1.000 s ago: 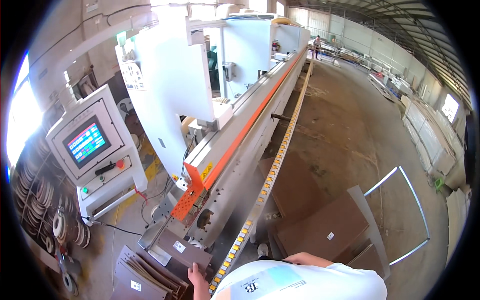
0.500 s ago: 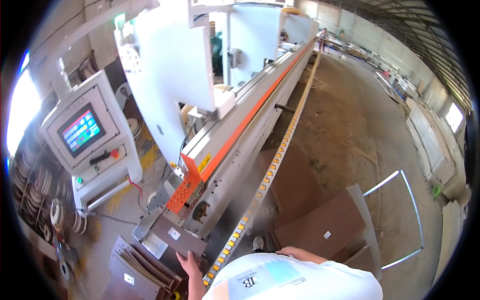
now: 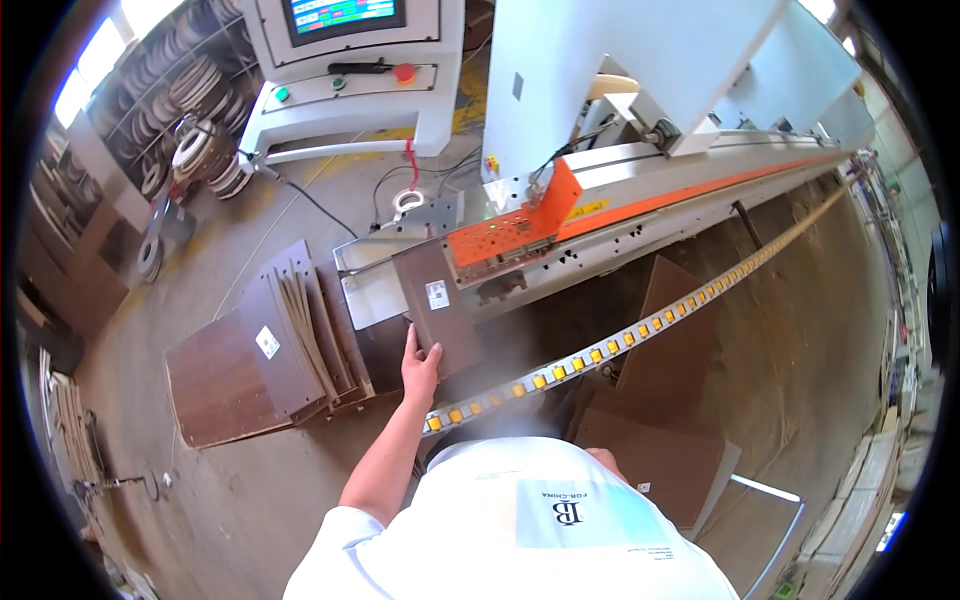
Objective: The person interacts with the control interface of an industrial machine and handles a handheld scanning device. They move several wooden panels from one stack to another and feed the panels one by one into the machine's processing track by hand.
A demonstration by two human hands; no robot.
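Note:
A brown board [image 3: 440,310] with a white label lies on the machine's near end, its far edge against the perforated orange guard [image 3: 505,238]. My left hand [image 3: 421,372] is at the board's near left edge, touching it. Its index finger is stretched out along the edge, and the thumb stands apart on the board's face. Only a small part of my right hand [image 3: 605,461] shows beside my white shirt, its fingers hidden.
Left of the machine stands a stack of brown boards [image 3: 235,360]. A rail with yellow rollers [image 3: 590,357] runs in front of me toward the far right. More brown boards [image 3: 650,450] lie beyond it. A control panel [image 3: 350,75] with a lit screen stands at upper left.
My view has swung left, so the control panel and board stack sit nearer the middle. My left hand stays at the board's edge, its index finger now straighter. Less of my right arm shows.

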